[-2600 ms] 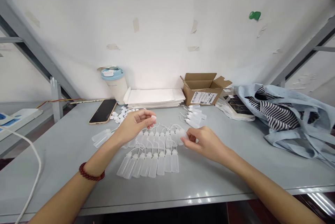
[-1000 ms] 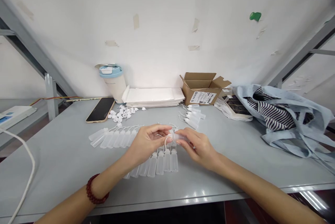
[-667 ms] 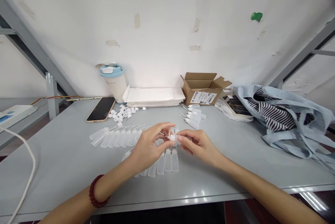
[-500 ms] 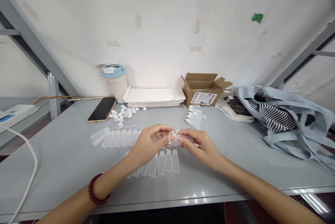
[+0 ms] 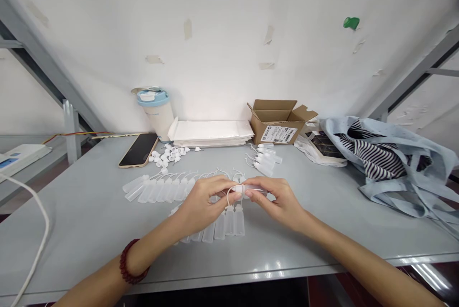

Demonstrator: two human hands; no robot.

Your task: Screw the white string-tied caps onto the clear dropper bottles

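Note:
A small translucent plastic squeeze bottle [image 5: 255, 191] lies sideways between my hands, above the grey table. My right hand [image 5: 274, 197] pinches its body between thumb and fingers. My left hand [image 5: 208, 198] closes its thumb and fingers on the white cap [image 5: 238, 189] at the neck, and a thin white strap loops down from there. Below and behind my hands lie two rows of similar bottles, a back row [image 5: 161, 189] and a front row [image 5: 219, 226], partly hidden by my left hand. A dark red bead bracelet circles my left wrist.
Loose white caps [image 5: 168, 154] are heaped near a phone [image 5: 139, 150] and a blue-lidded cup [image 5: 156, 113]. White envelopes [image 5: 211, 132], an open cardboard box [image 5: 278, 125] and several capped bottles [image 5: 266, 159] stand or lie behind. A light blue bag [image 5: 387, 154] is at the right.
The cap and bottle now line up, with the strap hanging left of the cap. My left fingers have shifted slightly around the cap; my right hand stays nearly in place.

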